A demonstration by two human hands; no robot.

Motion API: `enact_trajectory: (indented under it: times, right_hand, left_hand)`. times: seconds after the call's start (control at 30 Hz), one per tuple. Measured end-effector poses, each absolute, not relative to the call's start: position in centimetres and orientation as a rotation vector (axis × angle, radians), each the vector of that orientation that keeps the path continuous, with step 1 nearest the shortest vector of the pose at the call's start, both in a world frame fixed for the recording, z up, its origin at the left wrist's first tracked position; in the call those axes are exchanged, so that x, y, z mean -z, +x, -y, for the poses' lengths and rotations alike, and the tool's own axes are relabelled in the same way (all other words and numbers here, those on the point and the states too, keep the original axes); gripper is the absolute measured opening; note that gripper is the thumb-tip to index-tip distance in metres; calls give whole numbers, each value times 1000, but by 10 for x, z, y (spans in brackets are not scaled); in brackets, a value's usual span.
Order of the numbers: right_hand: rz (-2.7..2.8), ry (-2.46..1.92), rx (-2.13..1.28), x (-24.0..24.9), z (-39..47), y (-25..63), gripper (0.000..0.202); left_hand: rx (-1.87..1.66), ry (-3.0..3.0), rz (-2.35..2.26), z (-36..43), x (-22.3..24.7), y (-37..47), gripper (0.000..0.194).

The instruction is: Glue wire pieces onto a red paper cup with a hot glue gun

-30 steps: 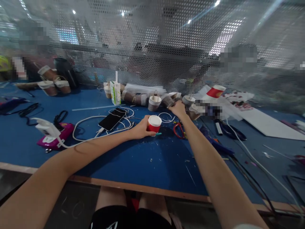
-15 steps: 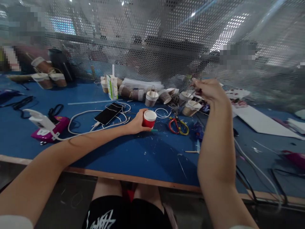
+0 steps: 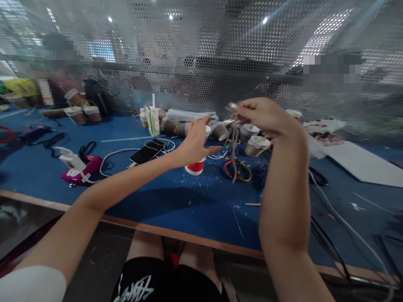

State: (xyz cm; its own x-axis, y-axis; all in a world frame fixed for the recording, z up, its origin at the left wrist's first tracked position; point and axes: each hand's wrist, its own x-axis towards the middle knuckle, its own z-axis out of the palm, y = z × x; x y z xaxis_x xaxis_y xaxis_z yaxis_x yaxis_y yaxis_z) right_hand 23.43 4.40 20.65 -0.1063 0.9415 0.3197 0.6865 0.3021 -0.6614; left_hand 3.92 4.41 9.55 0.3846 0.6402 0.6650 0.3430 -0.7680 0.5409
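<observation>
My left hand (image 3: 195, 141) is raised with thumb and fingers spread and nothing between them. Partly hidden behind and below it, a red and white cup (image 3: 195, 167) stands on the blue table. My right hand (image 3: 262, 115), lifted at the centre right, pinches the top of a bundle of thin greyish strings (image 3: 234, 144), which hangs down. Below the strings lie scissors (image 3: 242, 173) with red and yellow handles. Small cups with brown wrapping, one of them here (image 3: 257, 146), stand behind.
A phone (image 3: 147, 152) with white cables lies to the left, near a magenta device (image 3: 82, 170). A drink carton (image 3: 153, 121) stands at the back. White board (image 3: 367, 163) lies right, and perforated mesh (image 3: 189, 54) rises behind the table.
My left hand has let go of the red cup, risen and spread its fingers. My right hand has moved slightly left, and the hanging strings now show. The view has shifted a little left.
</observation>
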Motion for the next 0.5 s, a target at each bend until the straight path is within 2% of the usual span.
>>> enact_trajectory:
  times: [0.07,0.17,0.27,0.5]
  right_hand:
    - [2043,-1522,-423,-204,-45,230,29]
    - [2242,-1474,-197,-201,-48,224,26]
    - [2363,-1455,-34,-200,-50,221,32]
    - [2268,-1607,-200,-198,-52,228,36]
  left_hand:
    - [-1239,2232,-869,-50,-110,54,94]
    - [-1131,1938,-825,-55,-120,69,73]
    - [-1120,1722,-832,-55,-123,72,54]
    - [-999,1532,-684,-49,-133,61,19]
